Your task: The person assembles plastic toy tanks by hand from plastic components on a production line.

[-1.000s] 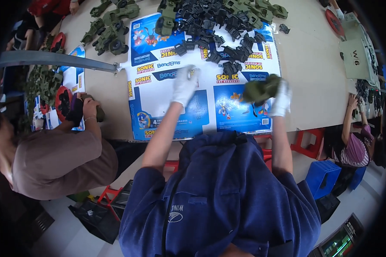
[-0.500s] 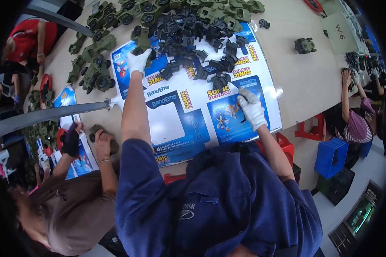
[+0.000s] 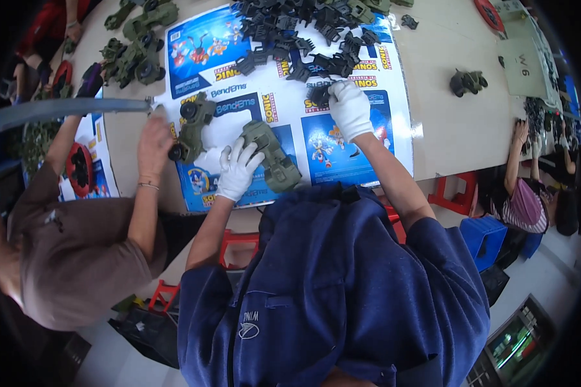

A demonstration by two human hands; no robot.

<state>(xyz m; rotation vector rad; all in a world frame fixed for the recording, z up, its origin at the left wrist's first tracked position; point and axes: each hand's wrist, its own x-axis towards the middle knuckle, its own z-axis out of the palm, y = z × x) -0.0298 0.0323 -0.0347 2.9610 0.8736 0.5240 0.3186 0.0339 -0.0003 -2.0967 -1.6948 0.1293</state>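
While the gloved left hand [image 3: 237, 169] closes on a green toy vehicle body [image 3: 271, 157] at the blue printed sheet's [image 3: 342, 145] near edge, right hand [image 3: 350, 107] pinching a dark plastic part [image 3: 319, 95] just left of its fingers, mid-sheet.

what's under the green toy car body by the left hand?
The green toy car body lies on a blue and white printed sheet spread over the table. The left hand rests against it. What the body covers is hidden.
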